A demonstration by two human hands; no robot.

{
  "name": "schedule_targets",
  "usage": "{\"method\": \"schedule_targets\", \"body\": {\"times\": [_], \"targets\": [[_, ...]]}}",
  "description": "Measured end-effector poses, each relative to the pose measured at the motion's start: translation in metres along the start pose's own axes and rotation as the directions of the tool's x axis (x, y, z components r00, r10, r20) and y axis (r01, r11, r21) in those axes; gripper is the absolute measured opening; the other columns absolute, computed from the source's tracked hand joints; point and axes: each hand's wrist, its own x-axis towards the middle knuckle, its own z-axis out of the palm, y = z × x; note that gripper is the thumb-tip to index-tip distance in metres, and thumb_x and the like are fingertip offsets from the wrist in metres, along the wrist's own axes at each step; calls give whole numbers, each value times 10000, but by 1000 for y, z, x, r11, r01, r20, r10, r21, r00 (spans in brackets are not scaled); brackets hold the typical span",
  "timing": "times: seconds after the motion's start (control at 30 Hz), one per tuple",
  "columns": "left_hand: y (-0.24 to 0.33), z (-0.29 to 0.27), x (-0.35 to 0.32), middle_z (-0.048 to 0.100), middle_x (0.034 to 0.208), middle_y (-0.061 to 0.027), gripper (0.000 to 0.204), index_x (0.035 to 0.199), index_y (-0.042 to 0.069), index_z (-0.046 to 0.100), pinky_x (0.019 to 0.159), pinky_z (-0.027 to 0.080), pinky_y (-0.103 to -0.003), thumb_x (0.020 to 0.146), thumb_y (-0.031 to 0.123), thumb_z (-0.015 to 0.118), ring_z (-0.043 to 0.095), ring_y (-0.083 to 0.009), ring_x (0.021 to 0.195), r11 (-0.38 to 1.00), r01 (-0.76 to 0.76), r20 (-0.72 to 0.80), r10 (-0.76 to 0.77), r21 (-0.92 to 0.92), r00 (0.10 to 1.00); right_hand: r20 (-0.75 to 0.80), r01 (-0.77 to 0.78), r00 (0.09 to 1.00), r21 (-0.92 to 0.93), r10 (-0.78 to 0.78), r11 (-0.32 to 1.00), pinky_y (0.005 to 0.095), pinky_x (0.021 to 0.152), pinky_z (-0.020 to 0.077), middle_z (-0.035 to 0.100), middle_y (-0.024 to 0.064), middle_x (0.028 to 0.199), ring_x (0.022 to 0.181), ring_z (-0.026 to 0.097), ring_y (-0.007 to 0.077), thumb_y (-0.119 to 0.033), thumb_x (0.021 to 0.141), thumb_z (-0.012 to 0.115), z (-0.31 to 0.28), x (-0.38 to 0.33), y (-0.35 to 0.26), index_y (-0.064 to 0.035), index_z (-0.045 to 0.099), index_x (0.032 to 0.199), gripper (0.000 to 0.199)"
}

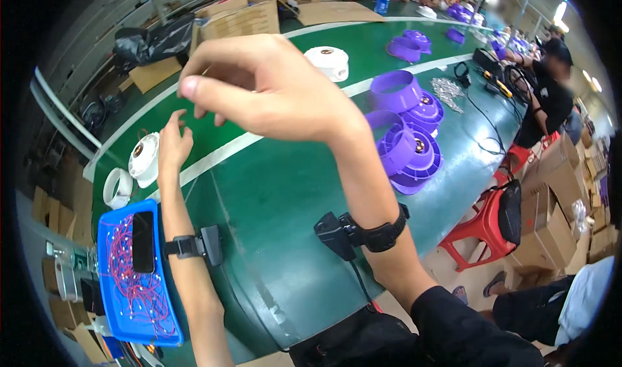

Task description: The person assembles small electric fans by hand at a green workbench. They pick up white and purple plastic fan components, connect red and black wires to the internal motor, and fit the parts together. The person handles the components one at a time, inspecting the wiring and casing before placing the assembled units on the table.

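My left hand is over the green belt at the left, fingers apart and nothing visible in them. Right beside it stands a white round housing with a coppery centre; I cannot tell whether the hand touches it. A white ring lies just nearer. Raised close to the view, my right hand has loosely curled fingers and no object showing between them. Its palm side is partly hidden. Beyond this hand, another white round housing sits on the belt. Both wrists wear black straps with small devices and cables.
A blue tray of red wires, with a black phone on top, sits at left. Purple rings and purple housings stand at right, near a pile of small metal parts. A red stool and co-workers are beyond.
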Motion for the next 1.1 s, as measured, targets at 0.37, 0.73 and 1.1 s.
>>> {"method": "schedule_targets", "body": {"times": [0.37, 0.73, 1.1], "targets": [[226, 40, -69, 537, 1416, -160, 436, 1239, 61, 642, 1106, 380, -476, 827, 179, 722, 419, -375, 1376, 541, -543, 213, 807, -642, 551, 86, 258, 961, 64, -263, 964, 384, 689, 567, 697, 190, 726, 699, 703, 335, -228, 803, 630, 19, -2, -52, 17, 732, 833, 267], [254, 73, -87, 653, 1183, -119, 350, 1101, 27, 681, 840, 520, -393, 790, 168, 760, 637, -266, 1046, 486, -571, 300, 870, -661, 392, 164, 181, 970, -3, -178, 984, 397, 656, 553, 693, 167, 704, 667, 684, 342, -231, 804, 629, 19, -9, -55, 0, 728, 807, 251], [175, -71, -61, 696, 1035, -87, 304, 1055, 5, 701, 804, 523, -326, 828, 190, 783, 633, -166, 919, 825, -420, 463, 561, -378, 686, 205, 258, 953, -155, -224, 954, 414, 580, 525, 625, 165, 610, 597, 633, 371, -178, 817, 625, 18, -23, -53, -1, 632, 659, 237]]}}
